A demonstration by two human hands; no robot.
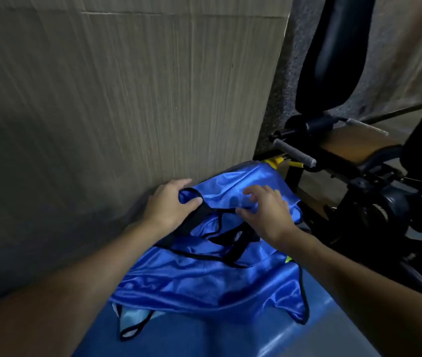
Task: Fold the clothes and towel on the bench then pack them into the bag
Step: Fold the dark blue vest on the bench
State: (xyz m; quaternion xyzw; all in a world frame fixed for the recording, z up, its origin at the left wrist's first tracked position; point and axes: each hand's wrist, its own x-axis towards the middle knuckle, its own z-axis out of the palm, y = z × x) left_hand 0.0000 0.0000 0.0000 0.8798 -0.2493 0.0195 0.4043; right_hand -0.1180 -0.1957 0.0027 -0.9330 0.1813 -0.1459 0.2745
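Note:
A shiny blue garment [204, 282] with black trim and straps lies rumpled on the blue bench [230, 338]. My left hand [171, 204] grips its far left edge, thumb over the black trim at a blue loop. My right hand [269, 212] pinches the fabric's upper edge to the right, with its fingers curled over the cloth. A pale blue cloth [132, 318] pokes out from under the garment's near left corner. I see no bag.
A tall cardboard sheet [127, 86] stands upright just behind the bench. Black exercise equipment [333, 73] with a padded roller, grey-gripped handles [295, 153] and a yellow pin [275, 162] crowds the right side.

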